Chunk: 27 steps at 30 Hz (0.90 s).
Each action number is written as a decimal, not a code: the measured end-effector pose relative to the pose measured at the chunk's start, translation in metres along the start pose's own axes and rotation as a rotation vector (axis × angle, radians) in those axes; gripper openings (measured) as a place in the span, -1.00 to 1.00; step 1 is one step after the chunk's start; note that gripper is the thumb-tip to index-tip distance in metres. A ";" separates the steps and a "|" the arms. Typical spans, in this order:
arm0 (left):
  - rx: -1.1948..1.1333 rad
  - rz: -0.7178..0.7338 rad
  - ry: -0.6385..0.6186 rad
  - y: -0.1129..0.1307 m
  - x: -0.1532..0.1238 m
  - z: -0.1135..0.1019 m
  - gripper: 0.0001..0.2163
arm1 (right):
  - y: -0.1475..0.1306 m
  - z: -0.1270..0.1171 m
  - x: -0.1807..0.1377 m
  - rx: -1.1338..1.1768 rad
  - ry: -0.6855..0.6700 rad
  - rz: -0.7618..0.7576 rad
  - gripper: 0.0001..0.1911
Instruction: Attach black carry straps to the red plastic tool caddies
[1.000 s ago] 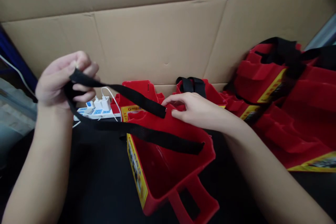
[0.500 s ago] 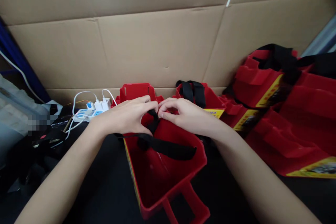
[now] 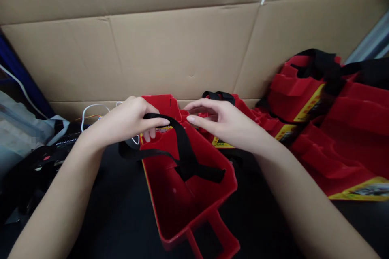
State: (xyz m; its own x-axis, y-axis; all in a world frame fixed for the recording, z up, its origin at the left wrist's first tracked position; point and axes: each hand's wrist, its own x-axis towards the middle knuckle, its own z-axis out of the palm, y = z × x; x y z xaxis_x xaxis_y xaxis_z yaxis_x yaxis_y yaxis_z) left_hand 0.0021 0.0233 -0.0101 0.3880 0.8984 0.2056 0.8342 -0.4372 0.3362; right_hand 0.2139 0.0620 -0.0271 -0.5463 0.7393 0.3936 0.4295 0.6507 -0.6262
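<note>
Left grip (image 3: 131, 119) pinches the flat black fabric strap (image 3: 184, 144), seemingly supporting it above the open-topped red plastic bin (image 3: 211, 151); right grip (image 3: 220, 119) curves loosely, empty.

I read "00:42:47" on black device (image 3: 56, 149), last digits doubtful; yellow labels (image 3: 361, 189) on red bins (image 3: 217, 153) illegible.

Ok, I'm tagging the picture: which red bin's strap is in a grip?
The front-centre bin, its handle jutting toward the viewer. The left grip pinches its black strap; straps on other bins are unheld.
</note>
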 end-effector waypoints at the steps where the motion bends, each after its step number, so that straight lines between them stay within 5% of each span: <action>1: 0.006 -0.017 0.020 0.001 -0.002 -0.003 -0.70 | 0.002 -0.002 0.001 0.016 -0.016 0.015 -0.74; 8: 0.054 -0.171 0.179 0.000 -0.001 -0.003 -0.80 | 0.015 -0.016 0.001 0.078 -0.368 0.090 -0.73; 12: -0.078 -0.191 0.299 0.001 0.001 -0.002 -0.81 | -0.001 -0.001 -0.004 -0.070 -0.082 -0.039 -0.54; 15: -0.139 -0.124 0.356 0.009 0.004 0.006 -0.78 | -0.010 0.018 0.000 -0.101 -0.026 -0.105 -0.36; 22: 0.050 -0.034 0.318 0.008 0.007 0.009 -0.76 | -0.003 0.028 0.020 0.075 0.047 -0.040 -0.55; 27: 0.182 -0.187 0.224 -0.024 -0.005 -0.016 -0.74 | -0.004 0.006 0.015 -0.079 0.173 -0.040 -0.64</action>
State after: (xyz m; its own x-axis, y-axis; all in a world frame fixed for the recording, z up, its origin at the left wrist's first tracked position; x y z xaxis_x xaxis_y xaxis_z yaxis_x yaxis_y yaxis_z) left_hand -0.0265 0.0282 -0.0042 0.1428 0.9221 0.3596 0.9467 -0.2332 0.2221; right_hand 0.2002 0.0697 -0.0227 -0.4358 0.7266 0.5311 0.4684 0.6870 -0.5555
